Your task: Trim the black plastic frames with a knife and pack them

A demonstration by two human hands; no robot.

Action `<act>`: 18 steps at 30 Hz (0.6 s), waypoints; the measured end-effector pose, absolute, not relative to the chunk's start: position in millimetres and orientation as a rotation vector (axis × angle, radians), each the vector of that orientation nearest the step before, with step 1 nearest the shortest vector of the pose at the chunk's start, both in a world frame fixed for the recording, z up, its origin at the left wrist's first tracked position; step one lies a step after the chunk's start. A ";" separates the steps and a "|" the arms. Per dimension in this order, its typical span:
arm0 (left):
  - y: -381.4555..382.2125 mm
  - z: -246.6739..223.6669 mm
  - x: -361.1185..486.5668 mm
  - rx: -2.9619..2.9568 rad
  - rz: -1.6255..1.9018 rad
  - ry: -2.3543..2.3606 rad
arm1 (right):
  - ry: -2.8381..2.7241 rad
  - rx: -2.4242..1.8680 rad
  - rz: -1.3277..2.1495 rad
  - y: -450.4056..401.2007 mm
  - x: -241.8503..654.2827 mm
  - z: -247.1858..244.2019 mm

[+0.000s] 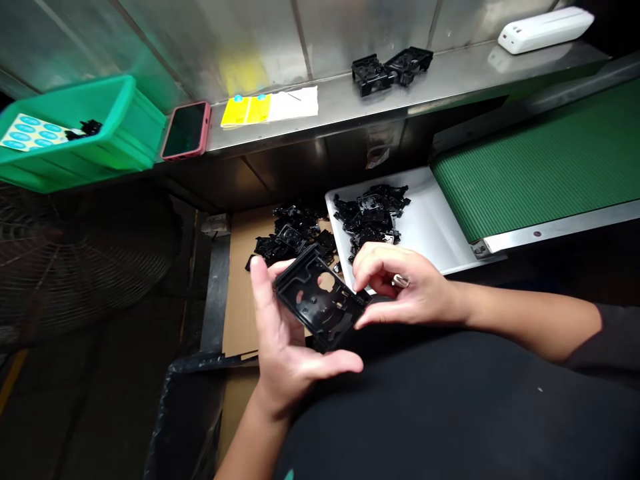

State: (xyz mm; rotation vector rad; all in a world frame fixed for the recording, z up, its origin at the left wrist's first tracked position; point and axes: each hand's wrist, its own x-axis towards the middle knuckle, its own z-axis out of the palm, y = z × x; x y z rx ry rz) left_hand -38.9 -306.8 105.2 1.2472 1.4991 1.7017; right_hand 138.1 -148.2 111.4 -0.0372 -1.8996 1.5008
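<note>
Where the green belt ends: white tray, black parts heaped at its left.
Cardboard: second heap, just beside tray.
Left hand: cupped around black frame, thumb spread below.
Right hand: thumb and fingertips pinching its right corner.
Black frame: tilted, between both hands.
Metal piece: at right fingers, can't identify.
</note>
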 end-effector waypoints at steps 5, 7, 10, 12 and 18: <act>-301.6 108.0 -33.1 1.244 1.685 1.570 | -1.876 0.050 1.575 -143.6 147.9 112.6; -300.6 111.3 -26.7 1.211 1.690 1.508 | -1.793 0.007 1.725 -140.4 151.3 113.2; -298.7 115.0 -15.1 1.217 1.665 1.454 | -1.703 -0.103 1.819 -132.9 153.9 113.7; -296.4 116.0 -7.1 1.213 1.653 1.434 | -1.770 -0.089 1.815 -127.1 155.8 114.2; -285.1 116.6 10.7 1.189 1.704 1.490 | -1.809 -0.065 1.664 -117.2 177.1 113.6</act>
